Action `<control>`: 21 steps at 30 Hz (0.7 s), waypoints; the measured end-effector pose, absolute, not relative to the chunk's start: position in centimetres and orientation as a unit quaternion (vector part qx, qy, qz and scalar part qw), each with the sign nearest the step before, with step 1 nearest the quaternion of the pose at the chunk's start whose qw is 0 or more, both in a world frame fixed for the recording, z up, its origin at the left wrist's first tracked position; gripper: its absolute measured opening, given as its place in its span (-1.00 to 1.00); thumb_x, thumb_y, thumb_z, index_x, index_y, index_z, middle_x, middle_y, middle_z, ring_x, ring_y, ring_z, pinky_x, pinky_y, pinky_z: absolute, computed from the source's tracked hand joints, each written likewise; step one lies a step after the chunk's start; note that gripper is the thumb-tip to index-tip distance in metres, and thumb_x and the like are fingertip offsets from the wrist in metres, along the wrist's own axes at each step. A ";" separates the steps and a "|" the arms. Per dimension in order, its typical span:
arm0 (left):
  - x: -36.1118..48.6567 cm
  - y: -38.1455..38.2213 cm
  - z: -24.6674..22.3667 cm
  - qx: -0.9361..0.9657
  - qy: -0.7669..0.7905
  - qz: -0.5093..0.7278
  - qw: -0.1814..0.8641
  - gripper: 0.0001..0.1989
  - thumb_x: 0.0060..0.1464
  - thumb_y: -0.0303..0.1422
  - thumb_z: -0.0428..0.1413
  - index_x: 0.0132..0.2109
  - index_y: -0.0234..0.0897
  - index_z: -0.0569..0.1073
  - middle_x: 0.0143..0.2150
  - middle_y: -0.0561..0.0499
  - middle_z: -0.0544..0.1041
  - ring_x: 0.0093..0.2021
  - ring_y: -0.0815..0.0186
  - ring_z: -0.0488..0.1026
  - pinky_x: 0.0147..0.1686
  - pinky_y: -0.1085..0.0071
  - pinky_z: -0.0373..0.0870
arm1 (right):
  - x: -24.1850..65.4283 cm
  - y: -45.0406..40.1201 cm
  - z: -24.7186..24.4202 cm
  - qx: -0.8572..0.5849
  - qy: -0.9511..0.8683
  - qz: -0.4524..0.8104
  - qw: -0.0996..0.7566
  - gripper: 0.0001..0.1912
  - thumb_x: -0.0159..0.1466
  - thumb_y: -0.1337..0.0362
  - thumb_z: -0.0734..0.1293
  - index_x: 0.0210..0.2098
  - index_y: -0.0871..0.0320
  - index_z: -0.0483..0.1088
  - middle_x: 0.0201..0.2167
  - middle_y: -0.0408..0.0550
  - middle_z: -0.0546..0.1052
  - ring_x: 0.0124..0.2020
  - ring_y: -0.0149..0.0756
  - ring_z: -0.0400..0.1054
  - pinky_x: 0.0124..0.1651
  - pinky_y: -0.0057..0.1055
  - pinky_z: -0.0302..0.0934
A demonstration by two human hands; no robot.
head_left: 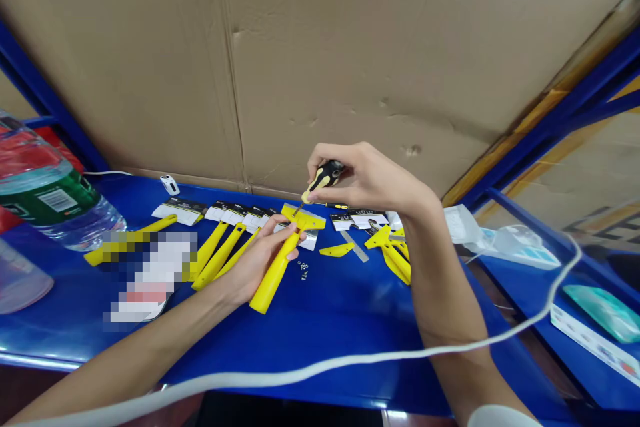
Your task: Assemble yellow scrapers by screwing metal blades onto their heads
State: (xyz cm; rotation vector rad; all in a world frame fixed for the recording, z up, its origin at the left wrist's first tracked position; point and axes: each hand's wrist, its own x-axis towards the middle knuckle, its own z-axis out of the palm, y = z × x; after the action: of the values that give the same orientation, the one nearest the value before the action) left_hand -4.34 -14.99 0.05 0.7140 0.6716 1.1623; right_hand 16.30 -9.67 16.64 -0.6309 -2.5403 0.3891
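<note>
My left hand (pixel 260 260) is wrapped round a yellow scraper (pixel 267 287), just below its wide head. The scraper is tilted, its handle end toward me. My right hand (pixel 360 173) grips a black and cream screwdriver (pixel 325 177) from above. The screwdriver's shaft slants down to the scraper's head; whether its tip sits in a screw is too small to tell. Below the head, several small screws and nuts (pixel 303 270) lie on the blue table. Right of them are a loose yellow head plate (pixel 336 250) and a metal blade (pixel 356 247).
Several packaged yellow scrapers (pixel 210 253) lie at the left, more yellow scraper parts (pixel 393 257) at the right. A large water bottle (pixel 60 200) stands far left. A white cable (pixel 350 358) crosses in front of my forearms. A cardboard wall (pixel 350 67) closes the back.
</note>
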 end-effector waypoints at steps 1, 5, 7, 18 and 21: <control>-4.4 -15.0 -0.2 0.326 0.304 0.523 0.727 -0.65 0.18 -0.34 0.41 -0.09 -0.18 0.37 -0.18 -0.03 0.61 -0.43 0.46 0.45 -0.44 0.57 0.36 | 16.3 -9.5 16.5 -0.236 -0.931 0.135 0.245 -0.78 0.30 0.22 0.53 -0.21 0.09 0.42 -0.39 -0.24 0.54 -0.40 -0.38 0.33 -0.29 -0.38 0.16; -4.5 -14.8 -1.3 0.324 0.300 0.520 0.731 -0.64 0.16 -0.32 0.42 -0.07 -0.17 0.39 -0.15 -0.04 0.62 -0.38 0.41 0.51 -0.44 0.55 0.35 | 16.0 -9.0 16.1 -0.246 -0.932 0.099 0.246 -0.70 0.28 0.15 0.57 -0.27 0.10 0.40 -0.46 -0.27 0.49 -0.44 -0.41 0.22 -0.32 -0.37 0.06; -4.5 -14.6 -1.8 0.321 0.299 0.527 0.728 -0.64 0.16 -0.33 0.43 -0.06 -0.17 0.39 -0.13 -0.05 0.62 -0.33 0.37 0.55 -0.43 0.54 0.36 | 15.9 -9.0 16.0 -0.253 -0.933 0.085 0.243 -0.66 0.27 0.13 0.59 -0.32 0.10 0.36 -0.49 -0.28 0.45 -0.45 -0.41 0.18 -0.31 -0.36 0.04; -3.9 -15.2 -1.2 0.359 0.301 0.525 0.711 -0.64 0.18 -0.29 0.42 -0.07 -0.16 0.39 -0.12 -0.06 0.62 -0.32 0.37 0.54 -0.44 0.54 0.35 | 14.8 -9.8 15.8 -0.284 -0.902 0.049 0.322 -0.48 0.27 -0.08 0.58 -0.39 0.06 0.24 -0.54 -0.27 0.42 -0.50 -0.38 0.16 -0.35 -0.31 0.03; -4.2 -15.4 -0.1 0.375 0.301 0.517 0.708 -0.64 0.21 -0.24 0.40 -0.03 -0.15 0.39 -0.16 -0.03 0.61 -0.47 0.45 0.44 -0.49 0.55 0.29 | 16.0 -9.9 16.6 -0.290 -0.858 0.068 0.418 -0.55 0.34 -0.05 0.52 -0.36 0.05 0.26 -0.45 -0.15 0.53 -0.42 -0.30 0.30 -0.32 -0.28 0.13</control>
State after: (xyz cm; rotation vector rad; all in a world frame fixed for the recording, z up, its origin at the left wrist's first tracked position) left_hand -4.17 -15.36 -0.06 0.8339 0.6695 1.1487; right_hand 16.05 -9.93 16.64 -0.7269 -2.1538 0.1697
